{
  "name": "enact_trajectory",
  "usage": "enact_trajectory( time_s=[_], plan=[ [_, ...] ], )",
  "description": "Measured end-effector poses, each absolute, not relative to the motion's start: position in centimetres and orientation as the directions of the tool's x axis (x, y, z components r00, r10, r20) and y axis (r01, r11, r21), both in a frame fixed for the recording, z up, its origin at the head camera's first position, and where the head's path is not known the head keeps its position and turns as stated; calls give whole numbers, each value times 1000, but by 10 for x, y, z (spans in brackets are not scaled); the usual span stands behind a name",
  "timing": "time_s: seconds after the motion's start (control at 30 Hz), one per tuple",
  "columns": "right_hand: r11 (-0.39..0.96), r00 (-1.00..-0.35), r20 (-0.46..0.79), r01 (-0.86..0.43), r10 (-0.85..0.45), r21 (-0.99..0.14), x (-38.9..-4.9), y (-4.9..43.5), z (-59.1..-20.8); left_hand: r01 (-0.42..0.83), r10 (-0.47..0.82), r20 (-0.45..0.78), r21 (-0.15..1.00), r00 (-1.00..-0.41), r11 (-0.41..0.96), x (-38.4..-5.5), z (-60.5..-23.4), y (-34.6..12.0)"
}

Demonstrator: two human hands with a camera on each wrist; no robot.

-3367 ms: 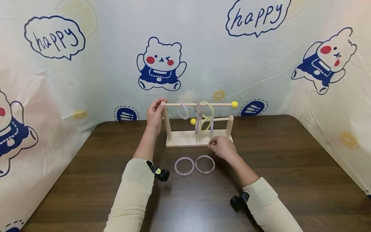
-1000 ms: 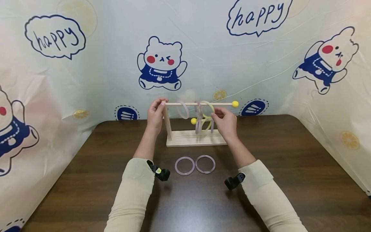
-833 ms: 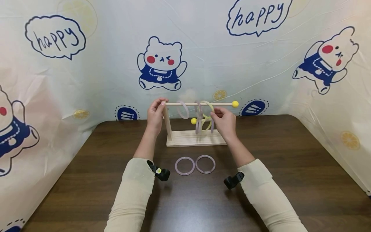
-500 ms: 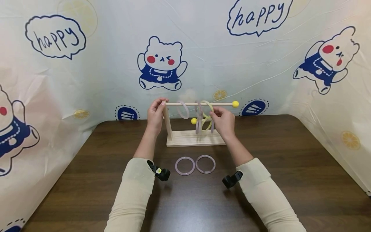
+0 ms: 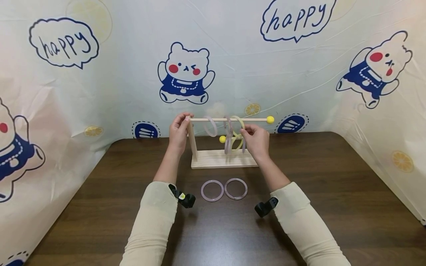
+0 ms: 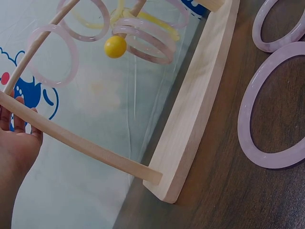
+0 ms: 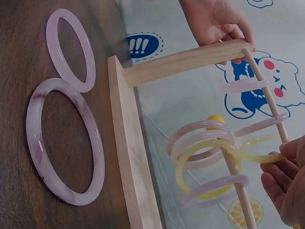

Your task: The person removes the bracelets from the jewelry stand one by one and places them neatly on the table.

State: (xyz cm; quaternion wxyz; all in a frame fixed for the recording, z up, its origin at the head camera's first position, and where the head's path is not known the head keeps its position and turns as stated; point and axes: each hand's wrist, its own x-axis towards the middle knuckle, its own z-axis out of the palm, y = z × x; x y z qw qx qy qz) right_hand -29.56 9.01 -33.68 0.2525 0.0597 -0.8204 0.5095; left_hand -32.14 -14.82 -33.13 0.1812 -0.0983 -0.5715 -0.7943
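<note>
A wooden bangle stand (image 5: 216,159) with two horizontal rods stands upright on the table. My left hand (image 5: 179,133) grips the top of its tall left post, where the upper rod (image 5: 256,119) starts. My right hand (image 5: 257,141) pinches a yellow bangle (image 7: 259,157) hanging on the upper rod, thumb and forefinger at its edge. Further left on that rod hang a pale pink bangle (image 5: 213,129) and a mauve one (image 7: 257,126). The lower rod (image 7: 244,202) carries several bangles, among them a yellow one (image 7: 181,167) and a lilac one (image 7: 214,189).
Two lilac bangles lie flat and side by side before the stand, the left bangle (image 5: 202,190) close to the right bangle (image 5: 246,189). Yellow balls cap the upper rod's right end (image 5: 270,119) and the lower rod's left end (image 5: 222,139). A printed cloth (image 5: 133,92) hangs behind the table.
My right hand has risen from the base's front right to the yellow bangle on the upper rod, then drifted slightly left. My left hand keeps its grip on the post.
</note>
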Motion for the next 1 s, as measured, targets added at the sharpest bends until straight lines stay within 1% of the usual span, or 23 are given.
enact_trajectory(
  time_s=[0.6,1.0],
  plan=[
    [423,-808,544,-422,225,-802,-294,91,-340,412,-166,379,865,-910,-286,-322,-333,-149],
    [409,-715,646,-523,267,-748,-292,94,-343,411,-164,378,862,-911,-298,-322,-333,-149]
  ],
)
